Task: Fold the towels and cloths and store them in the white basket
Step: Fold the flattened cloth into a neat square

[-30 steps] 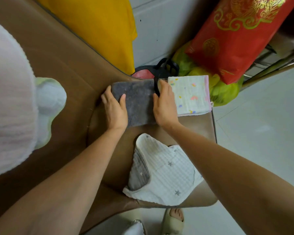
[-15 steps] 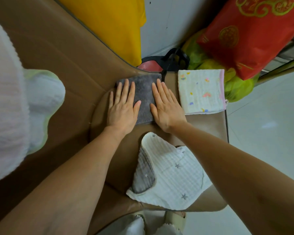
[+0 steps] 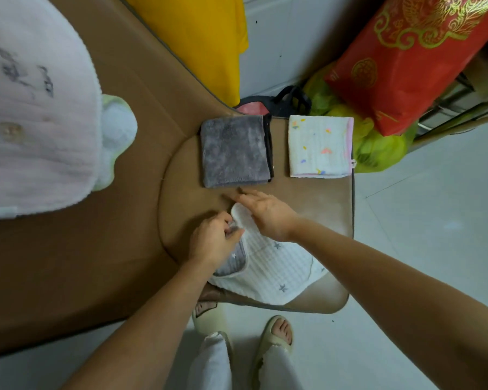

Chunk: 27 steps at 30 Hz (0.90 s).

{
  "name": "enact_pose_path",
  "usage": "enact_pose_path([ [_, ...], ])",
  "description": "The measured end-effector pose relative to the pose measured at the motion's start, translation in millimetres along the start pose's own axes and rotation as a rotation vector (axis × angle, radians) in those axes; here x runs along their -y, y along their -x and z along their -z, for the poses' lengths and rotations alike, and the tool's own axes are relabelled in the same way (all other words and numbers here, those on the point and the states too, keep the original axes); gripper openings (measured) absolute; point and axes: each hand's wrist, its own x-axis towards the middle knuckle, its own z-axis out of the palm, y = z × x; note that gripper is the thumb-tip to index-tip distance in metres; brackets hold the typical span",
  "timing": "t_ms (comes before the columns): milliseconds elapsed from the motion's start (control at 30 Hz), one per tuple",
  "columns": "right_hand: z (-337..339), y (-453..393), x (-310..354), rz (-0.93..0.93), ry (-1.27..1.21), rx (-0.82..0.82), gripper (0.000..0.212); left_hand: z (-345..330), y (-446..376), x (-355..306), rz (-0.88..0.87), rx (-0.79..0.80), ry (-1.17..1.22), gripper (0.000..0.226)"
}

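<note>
Left hand (image 3: 213,240) pinching top corner of white star cloth (image 3: 276,266), fingers curled round its grey-lined edge. Right hand (image 3: 268,215) laid over same corner, fingers relaxed and fairly straight, resting on fabric. Cloth at near edge of brown seat cushion (image 3: 316,204), partly overhanging. Beyond, folded grey towel (image 3: 234,152) flat; just right of it, apart, folded white patterned cloth (image 3: 320,146). Basket unseen.

Folded grey towel (image 3: 234,152) lies beside folded white patterned cloth (image 3: 319,146); unfolded star-print cloth (image 3: 273,267) lies nearer.
</note>
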Motion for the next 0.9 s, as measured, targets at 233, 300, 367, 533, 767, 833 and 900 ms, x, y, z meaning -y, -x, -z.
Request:
enact_pose_path([
  [233, -4, 34, 6, 0.071, 0.116, -0.015, 0.016, -19, 39, -14, -0.016, 0.150, -0.326, 0.053],
  [300, -1, 51, 9, 0.051, 0.054, -0.020, 0.013, -22, 51, -20, -0.072, 0.195, -0.415, 0.060],
  [367, 3, 68, 14, 0.024, -0.042, -0.074, 0.013, -26, 60, -28, -0.056, 0.201, -0.195, 0.046],
  [533, 22, 113, 20, -0.003, -0.170, -0.239, 0.011, -11, 75, -58, -0.083, 0.083, 0.084, 0.035],
  [767, 50, 189, 14, -0.177, -0.237, -0.004, 0.017, 36, 110, -77, 0.114, 0.584, 0.169, 0.029],
  [833, 54, 204, 19, -0.222, -0.385, 0.121, 0.019, 46, 121, -88, 0.154, 0.665, 0.188, 0.029],
  [900, 62, 217, 27, -0.259, -0.497, 0.261, 0.020, 53, 128, -97, 0.155, 0.771, 0.099, 0.025],
])
